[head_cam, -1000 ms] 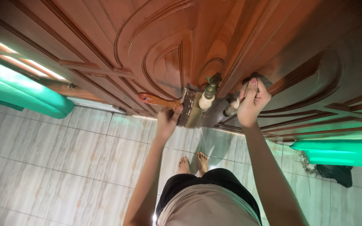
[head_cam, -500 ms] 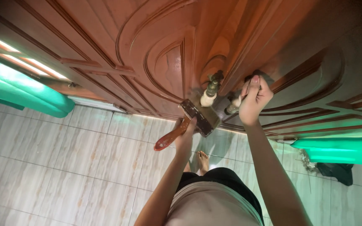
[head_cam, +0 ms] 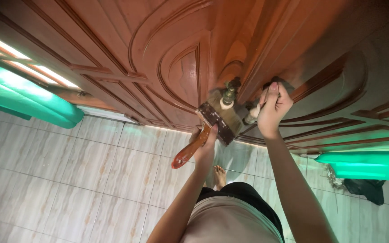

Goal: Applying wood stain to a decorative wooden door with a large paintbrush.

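Note:
My left hand (head_cam: 205, 144) grips the red wooden handle of a wide paintbrush (head_cam: 212, 121). Its bristles lie against the glossy carved brown wooden door (head_cam: 176, 58), just below the brass door handle (head_cam: 227, 95). My right hand (head_cam: 272, 108) is closed around a second, pale-tipped handle (head_cam: 251, 116) on the neighbouring door leaf (head_cam: 338, 76), thumb pointing up. Both arms reach up from the bottom of the view.
Pale marbled floor tiles (head_cam: 91, 166) spread below the doors. Green walls (head_cam: 19, 96) flank both sides, another green wall (head_cam: 365, 164) at the right. A dark bundle (head_cam: 360, 188) lies on the floor at the right. My bare foot (head_cam: 219, 175) stands near the doors.
The paintbrush swung from lying sideways with its handle pointing left to angled with the handle pointing down-left, then slid up toward the brass handle. My right hand stayed in place.

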